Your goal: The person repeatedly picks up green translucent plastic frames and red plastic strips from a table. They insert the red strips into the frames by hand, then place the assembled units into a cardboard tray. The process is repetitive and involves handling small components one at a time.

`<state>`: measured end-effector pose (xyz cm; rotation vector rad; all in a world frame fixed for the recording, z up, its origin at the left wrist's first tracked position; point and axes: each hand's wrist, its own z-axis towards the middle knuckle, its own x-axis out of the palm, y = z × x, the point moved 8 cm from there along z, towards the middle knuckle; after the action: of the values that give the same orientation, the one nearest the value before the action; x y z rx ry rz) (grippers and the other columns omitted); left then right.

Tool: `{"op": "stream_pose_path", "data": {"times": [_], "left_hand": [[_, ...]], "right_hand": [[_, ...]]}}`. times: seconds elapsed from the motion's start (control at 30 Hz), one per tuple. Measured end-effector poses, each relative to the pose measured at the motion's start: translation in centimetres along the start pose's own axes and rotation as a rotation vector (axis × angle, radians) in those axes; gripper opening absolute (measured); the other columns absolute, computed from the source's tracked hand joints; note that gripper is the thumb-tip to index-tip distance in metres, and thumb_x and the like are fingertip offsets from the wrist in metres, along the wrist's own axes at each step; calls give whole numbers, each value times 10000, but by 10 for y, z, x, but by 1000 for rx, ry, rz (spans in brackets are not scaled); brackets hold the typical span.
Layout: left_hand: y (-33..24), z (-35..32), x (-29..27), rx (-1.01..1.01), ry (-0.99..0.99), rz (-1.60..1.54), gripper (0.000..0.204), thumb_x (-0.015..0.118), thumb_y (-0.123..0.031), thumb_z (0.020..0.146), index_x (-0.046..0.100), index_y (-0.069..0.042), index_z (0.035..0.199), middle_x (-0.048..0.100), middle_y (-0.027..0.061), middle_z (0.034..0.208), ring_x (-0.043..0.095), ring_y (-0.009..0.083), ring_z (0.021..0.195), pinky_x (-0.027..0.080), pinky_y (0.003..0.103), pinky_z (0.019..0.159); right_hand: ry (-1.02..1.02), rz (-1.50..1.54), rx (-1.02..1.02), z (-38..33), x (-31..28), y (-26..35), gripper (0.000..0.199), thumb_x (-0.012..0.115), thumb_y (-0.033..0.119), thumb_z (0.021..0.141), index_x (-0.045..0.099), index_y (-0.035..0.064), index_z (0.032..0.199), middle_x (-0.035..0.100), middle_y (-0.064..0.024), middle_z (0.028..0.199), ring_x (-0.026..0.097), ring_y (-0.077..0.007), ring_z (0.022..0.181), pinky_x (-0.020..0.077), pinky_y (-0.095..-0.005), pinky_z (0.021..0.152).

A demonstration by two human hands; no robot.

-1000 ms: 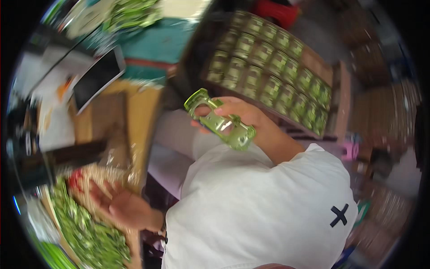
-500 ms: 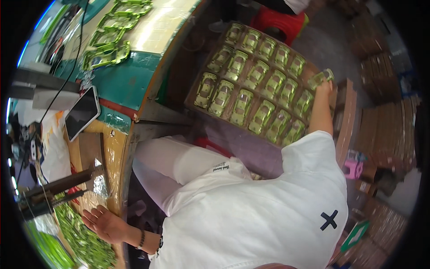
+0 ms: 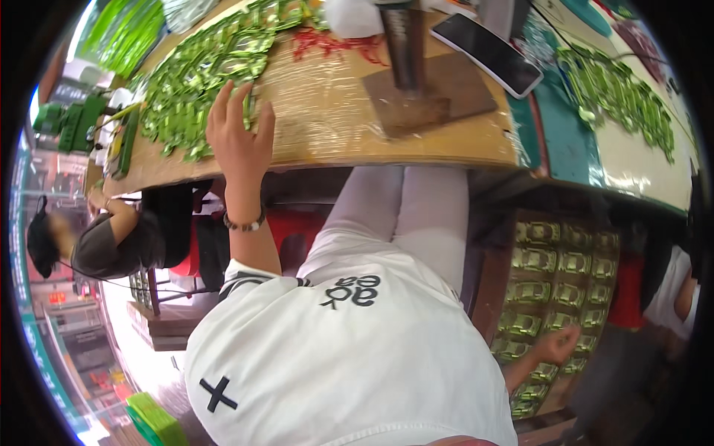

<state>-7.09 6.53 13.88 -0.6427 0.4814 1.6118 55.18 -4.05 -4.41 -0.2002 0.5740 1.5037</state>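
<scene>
My left hand (image 3: 242, 134) is raised over the near edge of the wooden workbench (image 3: 327, 119). Its fingers are spread and hold nothing. Beside its fingertips lies a heap of shiny green plastic parts (image 3: 175, 104). Down on the right, my right hand (image 3: 556, 346) hovers over a brown box (image 3: 492, 286) filled with rows of green toy car bodies (image 3: 534, 260). The fingers of this hand are curled in, and no car body shows between them. My right forearm is partly hidden by my white shirt.
A dark metal post (image 3: 405, 59) stands on a brown plate on the bench, with a phone (image 3: 487, 53) and red scraps (image 3: 338, 46) nearby. More green parts (image 3: 621, 97) lie at the far right. A co-worker (image 3: 111, 238) sits at the left, near a green machine (image 3: 74, 123).
My view has swung from the box round to the bench. The toy car body that my right hand held is no longer in it. My left hand is now beside the green heap.
</scene>
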Motion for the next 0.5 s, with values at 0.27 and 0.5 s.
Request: {"op": "stream_pose_path", "data": {"times": [0.27, 0.5], "left_hand": [[56, -6, 43, -115, 165, 317, 433, 556, -418, 783, 567, -153, 1127, 416, 235, 1256, 424, 351, 1128, 284, 448, 948], [60, -13, 32, -152, 116, 187, 279, 533, -316, 816, 626, -192, 1048, 402, 196, 1281, 395, 338, 1154, 275, 453, 949]], "right_hand": [[393, 1299, -495, 74, 36, 405, 205, 614, -20, 654, 616, -19, 858, 604, -111, 733, 595, -237, 630, 480, -313, 558], [562, 522, -650, 96, 98, 577, 361, 496, 140, 801, 497, -39, 1115, 487, -237, 1172, 461, -341, 1105, 384, -383, 922]]}}
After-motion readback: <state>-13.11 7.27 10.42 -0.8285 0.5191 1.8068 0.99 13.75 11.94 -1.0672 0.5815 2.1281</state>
